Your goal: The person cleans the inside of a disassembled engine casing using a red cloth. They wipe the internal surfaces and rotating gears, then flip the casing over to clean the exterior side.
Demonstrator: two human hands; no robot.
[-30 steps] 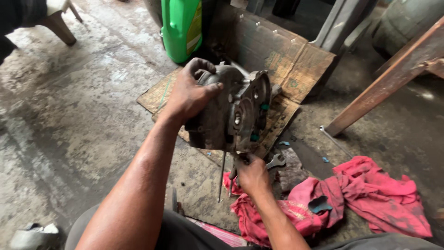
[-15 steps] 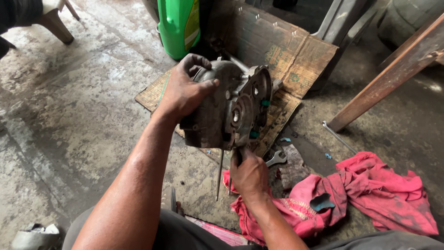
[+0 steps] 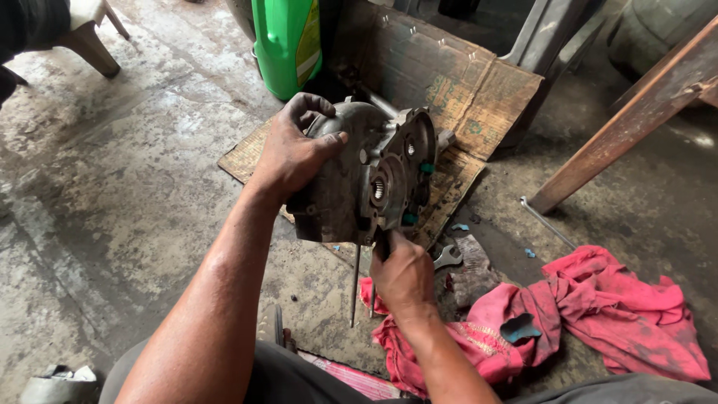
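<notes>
Head view, counts: one grey engine casing (image 3: 370,176), two thin studs (image 3: 355,284) hanging below, one green jug (image 3: 288,45), one wrench (image 3: 447,257), one red rag (image 3: 568,314).
Left hand (image 3: 295,153): fingers wrapped over casing's far-left top.
Right hand (image 3: 404,273): fingers closed at casing's near bottom edge.
Casing: held over cardboard (image 3: 464,90).
Room: bare concrete floor (image 3: 112,194) left.

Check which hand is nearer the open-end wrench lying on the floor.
Right. The right hand sits at the lower edge of the engine casing, just left of the wrench. The left hand grips the casing's top, farther up and left.
</notes>
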